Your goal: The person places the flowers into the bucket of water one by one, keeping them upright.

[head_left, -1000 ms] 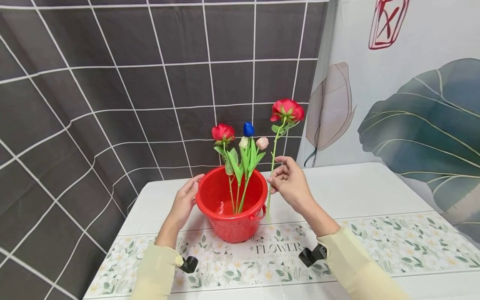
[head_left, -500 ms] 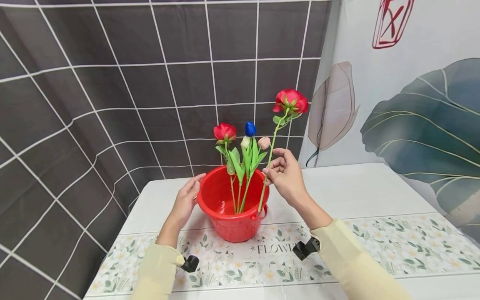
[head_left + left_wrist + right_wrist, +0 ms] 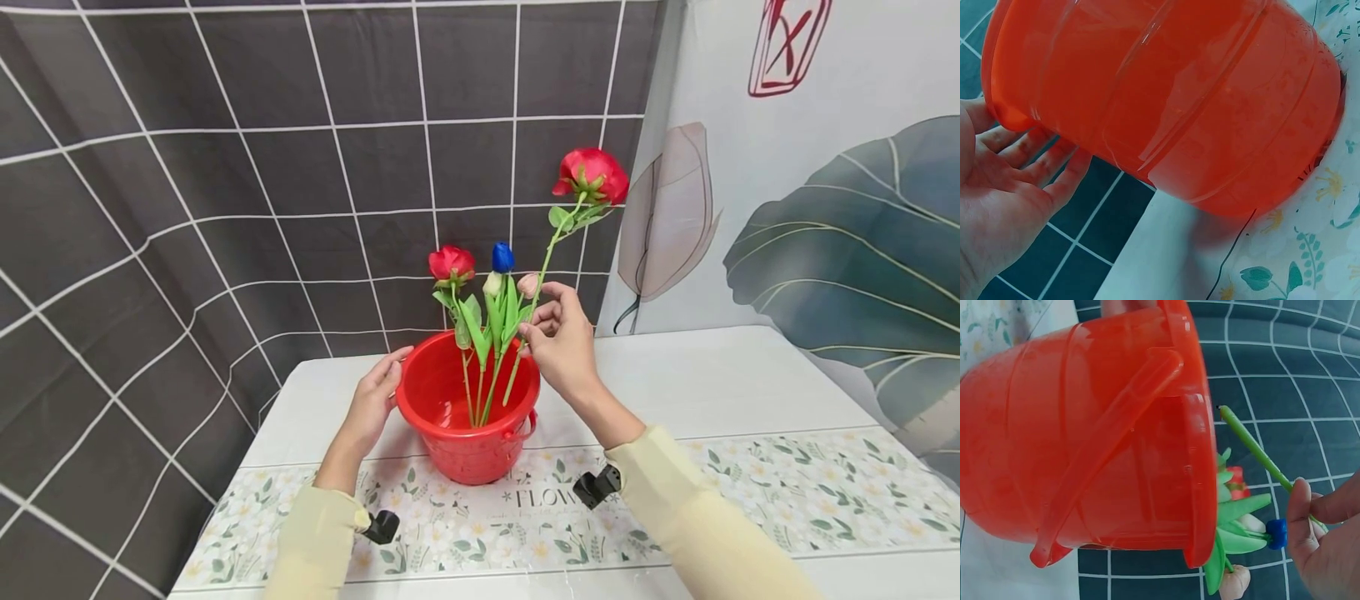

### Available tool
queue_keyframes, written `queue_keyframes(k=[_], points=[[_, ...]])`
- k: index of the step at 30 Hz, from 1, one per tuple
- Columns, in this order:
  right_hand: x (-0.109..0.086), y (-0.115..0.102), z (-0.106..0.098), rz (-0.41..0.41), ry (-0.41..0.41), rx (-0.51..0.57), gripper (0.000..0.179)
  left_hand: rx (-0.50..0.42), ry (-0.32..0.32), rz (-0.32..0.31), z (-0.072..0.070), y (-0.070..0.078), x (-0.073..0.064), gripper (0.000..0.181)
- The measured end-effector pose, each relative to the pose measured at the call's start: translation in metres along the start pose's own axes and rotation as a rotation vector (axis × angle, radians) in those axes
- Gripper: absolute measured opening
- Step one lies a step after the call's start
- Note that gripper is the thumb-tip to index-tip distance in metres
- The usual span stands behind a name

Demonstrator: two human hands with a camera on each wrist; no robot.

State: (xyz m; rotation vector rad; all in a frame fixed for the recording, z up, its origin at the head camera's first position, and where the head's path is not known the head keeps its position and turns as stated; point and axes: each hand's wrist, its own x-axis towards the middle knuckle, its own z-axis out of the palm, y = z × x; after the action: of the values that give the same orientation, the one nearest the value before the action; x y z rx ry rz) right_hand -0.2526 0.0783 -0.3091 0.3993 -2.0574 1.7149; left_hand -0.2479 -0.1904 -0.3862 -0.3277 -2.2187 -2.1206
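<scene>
In the head view a red plastic bucket (image 3: pixel 474 454) stands on the table, with a red flower (image 3: pixel 452 263), a blue tulip (image 3: pixel 502 257), a white tulip (image 3: pixel 492 284) and a pale pink tulip (image 3: pixel 528 285) inside. My left hand (image 3: pixel 372 398) rests against the bucket's left side; in the left wrist view its fingers (image 3: pixel 1041 165) lie fairly straight under the rim. My right hand (image 3: pixel 564 343) pinches the green stem of a larger red flower (image 3: pixel 592 176) between thumb and fingers. In the right wrist view the stem's cut end (image 3: pixel 1225 414) is just above the rim.
A bucket handle (image 3: pixel 1107 440) hangs down the right side. The white table (image 3: pixel 675 375) bears a floral printed band (image 3: pixel 810 492) with the word FLOWER. Behind are a dark gridded cloth (image 3: pixel 285 183) and a pale leaf-printed curtain (image 3: pixel 690 83).
My right hand has moved left and up with the red flower. Its stem end went from outside the bucket's right side to over the opening. The left hand has stayed on the bucket.
</scene>
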Motion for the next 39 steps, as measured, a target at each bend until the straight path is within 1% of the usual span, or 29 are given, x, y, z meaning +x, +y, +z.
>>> queue_keyframes(k=[6, 14, 21, 29, 39], points=[[-0.004, 0.005, 0.008, -0.057, -0.013, -0.055, 0.058, -0.007, 0.003, -0.010, 0.000, -0.002, 0.000, 0.043], [-0.007, 0.010, 0.016, -0.076, -0.041, -0.101, 0.056, -0.007, -0.002, -0.007, -0.001, -0.002, 0.001, 0.043], [-0.010, 0.013, 0.020, -0.117, -0.076, -0.121, 0.054, -0.003, -0.006, -0.002, -0.002, -0.002, 0.001, 0.044], [-0.012, 0.015, 0.026, -0.097, -0.137, -0.133, 0.058, -0.007, -0.001, -0.007, -0.002, -0.002, 0.001, 0.042], [-0.013, 0.018, 0.031, -0.069, -0.170, -0.175, 0.059, 0.007, -0.009, 0.000, -0.003, -0.003, 0.002, 0.043]])
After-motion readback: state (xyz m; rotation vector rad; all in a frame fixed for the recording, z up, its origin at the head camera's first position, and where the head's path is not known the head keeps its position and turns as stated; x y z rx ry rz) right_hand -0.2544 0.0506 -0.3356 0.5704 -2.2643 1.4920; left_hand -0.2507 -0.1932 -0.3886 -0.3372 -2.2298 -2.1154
